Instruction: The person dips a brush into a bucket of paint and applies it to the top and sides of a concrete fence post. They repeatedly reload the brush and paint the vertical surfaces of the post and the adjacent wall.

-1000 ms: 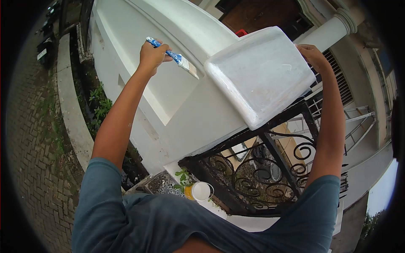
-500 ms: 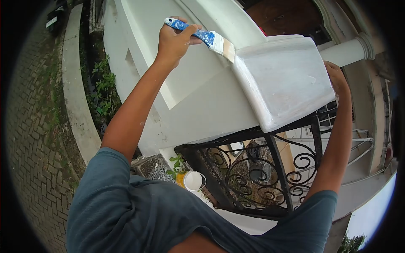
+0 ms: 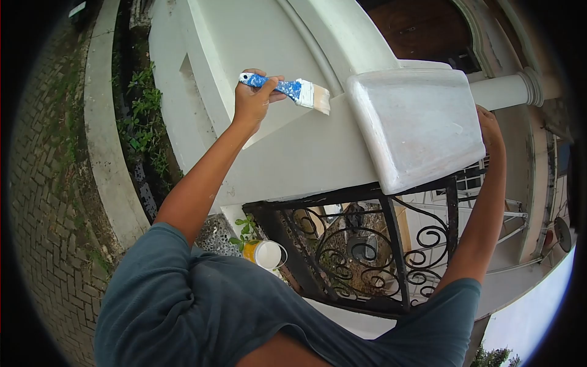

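My left hand (image 3: 252, 101) grips a paintbrush (image 3: 287, 89) with a blue, paint-spattered handle. Its white-tipped bristles lie against the white wall (image 3: 287, 153), just left of a white pillar cap (image 3: 416, 125). My right hand (image 3: 491, 131) rests on the far right edge of that cap, fingers curled over it and partly hidden. Below, a small open can of white paint (image 3: 267, 254) stands on a ledge beside the railing.
A black wrought-iron scroll railing (image 3: 373, 251) runs under the cap. Weeds (image 3: 143, 122) and a concrete curb (image 3: 104, 140) border brick paving (image 3: 43, 202) on the left. A white column (image 3: 510, 88) and a dark wooden door (image 3: 428, 27) stand behind.
My left hand has come down and drawn the brush leftward, away from the cap's top corner onto the wall. The view has shifted slightly; my right hand stays on the cap's edge.
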A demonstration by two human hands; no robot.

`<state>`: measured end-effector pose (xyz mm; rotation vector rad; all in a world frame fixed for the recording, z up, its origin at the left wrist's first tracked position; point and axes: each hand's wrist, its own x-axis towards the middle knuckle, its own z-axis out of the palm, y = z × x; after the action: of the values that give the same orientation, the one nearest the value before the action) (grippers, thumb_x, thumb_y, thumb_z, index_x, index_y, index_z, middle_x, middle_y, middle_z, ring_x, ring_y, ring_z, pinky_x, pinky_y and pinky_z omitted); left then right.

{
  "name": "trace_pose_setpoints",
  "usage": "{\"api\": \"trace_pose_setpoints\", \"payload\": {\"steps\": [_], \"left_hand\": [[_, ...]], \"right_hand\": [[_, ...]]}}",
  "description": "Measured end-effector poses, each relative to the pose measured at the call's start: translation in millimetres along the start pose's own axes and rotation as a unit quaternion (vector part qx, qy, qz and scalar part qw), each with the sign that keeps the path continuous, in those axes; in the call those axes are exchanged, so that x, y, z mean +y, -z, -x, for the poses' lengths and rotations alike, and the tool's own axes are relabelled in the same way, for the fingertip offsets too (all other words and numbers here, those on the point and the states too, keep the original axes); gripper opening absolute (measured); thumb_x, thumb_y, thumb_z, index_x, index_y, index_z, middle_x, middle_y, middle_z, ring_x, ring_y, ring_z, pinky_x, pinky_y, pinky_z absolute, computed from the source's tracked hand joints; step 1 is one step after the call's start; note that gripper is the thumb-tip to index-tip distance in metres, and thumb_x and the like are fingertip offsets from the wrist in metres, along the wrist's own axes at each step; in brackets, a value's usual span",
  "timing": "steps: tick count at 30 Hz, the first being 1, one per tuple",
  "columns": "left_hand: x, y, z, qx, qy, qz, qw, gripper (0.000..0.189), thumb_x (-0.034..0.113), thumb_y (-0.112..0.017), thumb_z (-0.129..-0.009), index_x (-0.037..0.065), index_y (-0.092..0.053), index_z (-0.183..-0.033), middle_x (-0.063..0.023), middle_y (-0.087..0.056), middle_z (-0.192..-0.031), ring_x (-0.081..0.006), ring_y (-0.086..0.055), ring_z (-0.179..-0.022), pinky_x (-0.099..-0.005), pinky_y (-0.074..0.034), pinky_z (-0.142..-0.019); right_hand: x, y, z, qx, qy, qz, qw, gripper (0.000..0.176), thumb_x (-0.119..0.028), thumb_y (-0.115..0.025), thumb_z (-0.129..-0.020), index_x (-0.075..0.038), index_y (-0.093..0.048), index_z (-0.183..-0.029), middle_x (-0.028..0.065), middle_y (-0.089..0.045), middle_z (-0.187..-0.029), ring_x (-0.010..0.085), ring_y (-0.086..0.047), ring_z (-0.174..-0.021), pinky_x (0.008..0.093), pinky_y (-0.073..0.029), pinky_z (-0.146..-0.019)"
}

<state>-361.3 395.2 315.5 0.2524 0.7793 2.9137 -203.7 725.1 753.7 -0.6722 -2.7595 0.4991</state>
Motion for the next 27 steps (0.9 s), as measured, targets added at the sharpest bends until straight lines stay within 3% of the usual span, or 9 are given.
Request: {"api": "trace_pose_setpoints", "payload": {"steps": [7, 11, 18, 25, 27], "left_hand": [[28.8, -47.9, -4.8, -0.059, -0.11, -0.005, 0.992, 0.028, 0.005, -0.063, -0.092, 0.001, -0.04, -0.108, -0.0269, -0.065, -0.105, -0.0278, -0.07, -0.092, -0.0344, -0.063, -0.08], [51.7, -46.4, -8.3, -0.035, -0.122, 0.068, 0.99, 0.029, 0.006, -0.063, -0.091, 0.001, -0.041, -0.109, -0.0274, -0.065, -0.105, -0.0285, -0.071, -0.091, -0.0347, -0.063, -0.079], [43.5, -67.8, 0.7, -0.018, -0.138, 0.056, 0.989, 0.027, 0.005, -0.062, -0.091, -0.001, -0.042, -0.107, -0.0251, -0.066, -0.103, -0.0257, -0.071, -0.089, -0.0306, -0.064, -0.074], [45.2, -62.0, 31.3, -0.011, -0.227, -0.184, 0.956, 0.022, 0.003, -0.062, -0.091, -0.002, -0.045, -0.104, -0.0237, -0.068, -0.096, -0.0231, -0.071, -0.087, -0.0291, -0.064, -0.069], [47.8, -60.0, 28.4, -0.013, -0.23, -0.175, 0.957, 0.022, 0.003, -0.062, -0.091, -0.002, -0.045, -0.104, -0.0238, -0.068, -0.096, -0.0238, -0.071, -0.089, -0.0295, -0.064, -0.07]], "right_hand": [[1.7, 3.5, -3.1, -0.013, -0.004, -0.016, 1.0, 0.049, -0.034, -0.06, -0.097, 0.004, -0.06, -0.127, 0.0092, -0.069, -0.107, 0.013, -0.064, -0.094, 0.0257, -0.05, -0.084], [4.7, 7.4, -3.1, -0.018, -0.004, -0.017, 1.0, 0.048, -0.033, -0.06, -0.097, 0.004, -0.059, -0.128, 0.0094, -0.069, -0.109, 0.0136, -0.064, -0.096, 0.0257, -0.05, -0.086], [6.7, 6.8, -4.0, -0.015, 0.012, -0.007, 1.0, 0.048, -0.033, -0.06, -0.097, 0.003, -0.06, -0.128, 0.0086, -0.069, -0.11, 0.0133, -0.064, -0.096, 0.0255, -0.05, -0.086], [2.6, -2.1, 1.6, 0.009, -0.005, -0.005, 1.0, 0.049, -0.038, -0.06, -0.096, 0.002, -0.063, -0.125, 0.0093, -0.07, -0.105, 0.0136, -0.065, -0.091, 0.0264, -0.051, -0.083], [3.3, -1.9, 1.4, 0.017, -0.002, 0.013, 1.0, 0.051, -0.04, -0.061, -0.096, 0.002, -0.064, -0.123, 0.0099, -0.071, -0.102, 0.0138, -0.066, -0.089, 0.0273, -0.052, -0.081]]}}
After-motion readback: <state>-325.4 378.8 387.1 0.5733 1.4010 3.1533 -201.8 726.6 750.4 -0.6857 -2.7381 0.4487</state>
